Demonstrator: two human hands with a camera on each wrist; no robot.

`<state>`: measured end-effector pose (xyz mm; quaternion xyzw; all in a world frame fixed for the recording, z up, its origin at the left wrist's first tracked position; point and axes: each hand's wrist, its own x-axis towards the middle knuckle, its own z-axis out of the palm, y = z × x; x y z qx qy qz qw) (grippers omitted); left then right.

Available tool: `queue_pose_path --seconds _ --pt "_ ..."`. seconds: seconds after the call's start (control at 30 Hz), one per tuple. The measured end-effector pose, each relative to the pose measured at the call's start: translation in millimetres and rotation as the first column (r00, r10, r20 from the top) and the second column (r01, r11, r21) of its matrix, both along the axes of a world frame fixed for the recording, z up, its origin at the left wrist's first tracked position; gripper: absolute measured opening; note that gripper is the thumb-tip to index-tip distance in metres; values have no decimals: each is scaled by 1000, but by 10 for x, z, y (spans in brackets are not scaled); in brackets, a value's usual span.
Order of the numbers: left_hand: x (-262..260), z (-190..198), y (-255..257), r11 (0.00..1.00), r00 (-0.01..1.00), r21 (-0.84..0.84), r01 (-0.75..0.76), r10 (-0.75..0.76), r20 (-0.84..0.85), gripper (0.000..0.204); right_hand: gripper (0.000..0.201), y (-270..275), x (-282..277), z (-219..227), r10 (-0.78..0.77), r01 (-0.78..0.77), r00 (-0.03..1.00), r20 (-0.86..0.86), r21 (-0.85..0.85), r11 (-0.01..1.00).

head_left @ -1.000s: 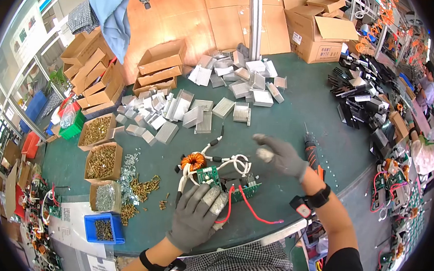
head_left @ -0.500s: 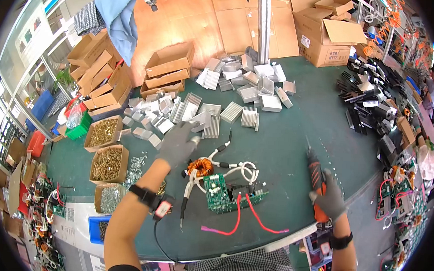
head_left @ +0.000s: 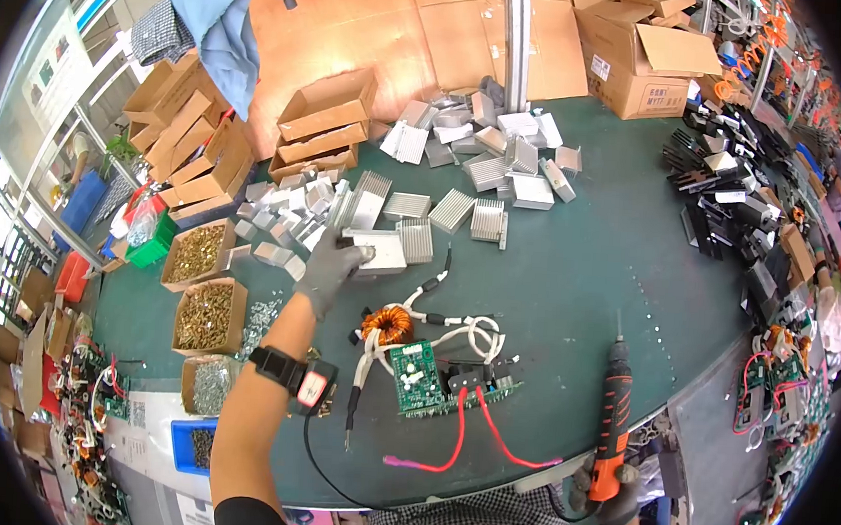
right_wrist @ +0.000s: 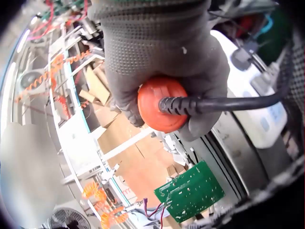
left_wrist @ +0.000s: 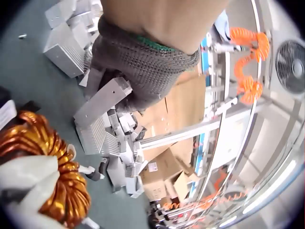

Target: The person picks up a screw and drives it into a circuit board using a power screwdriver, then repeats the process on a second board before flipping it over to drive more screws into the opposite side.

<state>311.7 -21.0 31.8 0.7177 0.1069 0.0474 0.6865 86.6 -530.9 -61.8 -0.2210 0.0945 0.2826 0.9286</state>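
In a grey glove, the left hand grips a silver heat sink at its left end; the left wrist view has this heat sink beneath the gloved hand. At the table's front edge the right hand holds an orange and black electric screwdriver by its rear, bit pointing away from the body. Its orange end and black cord fill the right wrist view's middle, gloved fingers around it. A green circuit board with red wires lies between the hands, beside a copper coil with white cables.
More heat sinks lie piled at the back. Boxes of brass screws and a blue tray line the left side. Black heat sinks are heaped at the right, and a metal post stands at the back.
The left hand has gone from the board to the heat sinks and taken hold of one. The right hand has grasped the screwdriver and drawn it back to the table's front edge.
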Motion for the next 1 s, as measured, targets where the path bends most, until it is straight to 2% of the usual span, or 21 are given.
queue_pose_path --seconds 0.03,0.07,0.1,0.13,0.17,0.2,0.3,0.33,0.4,0.43,0.47,0.5,0.53,0.6,0.63,0.67,0.7,0.73,0.77,0.87,1.0 --pt "-123 -207 106 999 1000 -30 -27 27 -13 51 55 138 -36 -50 -71 72 997 -25 54 996" --pt "-275 -244 94 997 998 -61 -55 54 -21 54 54 258 -70 -78 -140 144 989 -51 103 984" --pt "-452 -268 80 996 992 53 -71 76 -96 59 57 348 -73 -55 -227 241 963 -143 88 967" --pt "-531 -240 56 978 983 174 -117 139 -117 57 59 382 -49 -36 -179 204 974 -139 197 959" --pt "-615 -191 46 880 983 454 -139 180 -48 53 60 407 -13 -15 -134 168 982 -130 304 938" --pt "-679 -130 30 706 980 690 -161 198 26 49 61 422 6 5 -93 133 989 -117 404 905" --pt "-824 94 66 758 957 584 -291 234 173 44 62 358 6 142 -86 87 996 -14 273 958" --pt "-910 70 156 784 962 558 -271 199 188 43 62 322 5 197 -64 58 998 21 229 972" --pt "-1057 22 382 826 963 513 -235 127 237 42 60 240 -9 276 -40 55 984 175 -83 995" --pt "-1202 32 386 779 959 576 -249 118 256 35 61 179 -19 314 -24 83 963 269 -208 975" --pt "-1392 101 328 760 981 624 -182 96 169 33 63 122 -42 369 2 124 933 359 -326 937" --pt "-1608 188 255 740 994 664 -107 76 76 31 67 79 -68 484 -11 170 930 367 -404 899" --pt "-1790 263 183 718 998 696 -26 56 -20 29 69 37 -74 554 -7 192 906 422 -397 898" --pt "-2054 294 9 638 991 767 66 45 -123 26 70 71 -27 677 -64 180 842 535 -167 969" --pt "-2136 297 -48 595 984 796 112 45 -172 24 74 188 -83 807 -144 227 825 546 -88 970" --pt "-2196 298 -64 622 983 780 63 96 -155 22 76 273 -105 913 -164 156 810 563 62 986" --pt "-2258 295 -71 646 979 763 12 149 -141 21 75 286 -140 966 -171 139 797 580 99 985" --pt "-2331 293 -68 666 970 745 -40 204 -130 19 74 299 -178 1002 -153 120 796 586 96 988" --pt "-2421 294 -47 601 969 785 -150 249 -6 17 73 305 -214 1028 -133 101 793 595 86 991" --pt "-2675 222 238 435 945 867 -243 307 111 17 71 254 -268 1068 -35 40 784 620 6 999" --pt "-2856 202 295 421 962 891 -169 269 56 17 68 301 -331 1163 247 -140 771 587 -222 965"
